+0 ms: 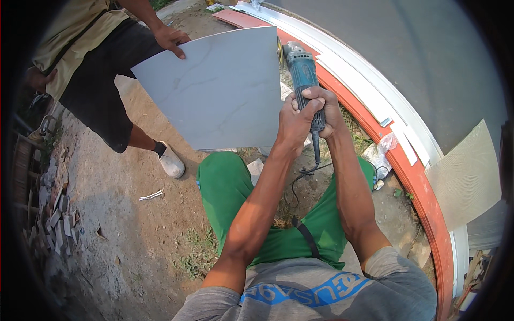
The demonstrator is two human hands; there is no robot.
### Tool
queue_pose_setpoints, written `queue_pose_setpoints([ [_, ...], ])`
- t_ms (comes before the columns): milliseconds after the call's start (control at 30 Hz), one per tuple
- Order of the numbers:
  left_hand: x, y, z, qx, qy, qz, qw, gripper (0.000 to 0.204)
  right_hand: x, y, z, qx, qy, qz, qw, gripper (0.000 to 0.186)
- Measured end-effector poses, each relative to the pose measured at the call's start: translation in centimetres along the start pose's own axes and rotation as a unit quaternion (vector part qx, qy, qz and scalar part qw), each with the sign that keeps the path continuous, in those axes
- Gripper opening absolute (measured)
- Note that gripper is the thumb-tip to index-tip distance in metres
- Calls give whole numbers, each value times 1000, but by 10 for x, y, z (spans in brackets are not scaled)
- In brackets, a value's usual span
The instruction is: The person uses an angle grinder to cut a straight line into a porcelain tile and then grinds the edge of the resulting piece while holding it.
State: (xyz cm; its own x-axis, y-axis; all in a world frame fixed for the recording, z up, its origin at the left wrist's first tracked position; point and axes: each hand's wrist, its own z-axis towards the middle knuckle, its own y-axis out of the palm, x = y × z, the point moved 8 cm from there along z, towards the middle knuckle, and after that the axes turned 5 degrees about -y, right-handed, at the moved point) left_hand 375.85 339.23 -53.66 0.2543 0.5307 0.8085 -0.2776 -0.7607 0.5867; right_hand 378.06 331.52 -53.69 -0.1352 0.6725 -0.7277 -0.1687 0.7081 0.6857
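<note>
Both of my hands are wrapped round a teal angle grinder [303, 70], which points away from me. My left hand [294, 123] grips the left side of its body, and my right hand [333, 111] closes on it from the right. The grinder's disc [280, 52] is at the right edge of a large grey tile [214, 96], near its far corner; whether it touches the tile I cannot tell. A co-worker's hand [171, 40] holds the tile's far left edge. The grinder's black cord [316, 147] hangs down between my knees.
A co-worker in dark shorts [101, 85] stands at the left. Red and white long strips [364, 91] curve along the right, with another tile [466, 176] leaning there. Crumpled plastic [379, 155] lies near my right knee. Broken pieces [59, 227] are piled at the far left.
</note>
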Motion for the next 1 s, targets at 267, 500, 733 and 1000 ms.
queue_pose_setpoints([
  [267,4,2,-1,3,12,17,1000,59,-2,-2,0,16,-9,3,1000,26],
  [500,3,2,-2,-4,12,15,1000,57,-1,2,-1,-6,-2,-14,1000,32],
  [733,10,3,-4,3,13,23,1000,61,-4,7,0,-2,-9,-15,1000,30],
  [1000,11,1,-2,-5,11,27,1000,64,-3,6,3,3,-15,-9,1000,29],
])
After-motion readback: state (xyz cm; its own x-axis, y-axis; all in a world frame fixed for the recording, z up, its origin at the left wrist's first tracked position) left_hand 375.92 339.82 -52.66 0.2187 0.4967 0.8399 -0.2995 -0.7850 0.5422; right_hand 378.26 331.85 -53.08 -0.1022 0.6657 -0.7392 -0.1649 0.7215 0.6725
